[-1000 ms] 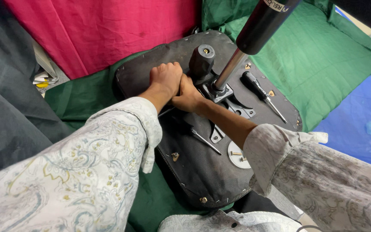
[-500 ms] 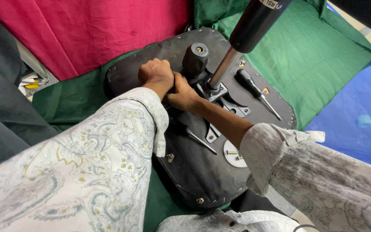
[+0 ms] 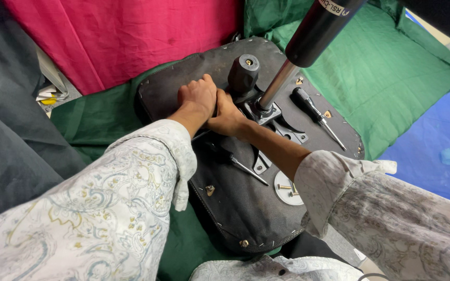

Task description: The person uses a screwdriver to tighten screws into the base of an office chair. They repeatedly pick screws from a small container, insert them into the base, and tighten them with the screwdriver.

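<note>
hands: left hand (image 3: 198,99) fisted, right hand (image 3: 227,117) pressed against it | on seat underside (image 3: 235,208) | grip contents unclear

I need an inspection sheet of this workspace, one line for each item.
Surface: green cloth spread under the work, blue sheet at right.
Job's things: upturned black chair seat with metal mechanism plate, black knob and gas cylinder.
Clutter: black-handled screwdriver and a second screwdriver on the seat; bolts on a small white disc.
Hands: left hand and right hand pressed together beside the knob; what they grip is hidden.
Cables: nothing seen.
Surroundings: pink cloth, grey cloth.
</note>
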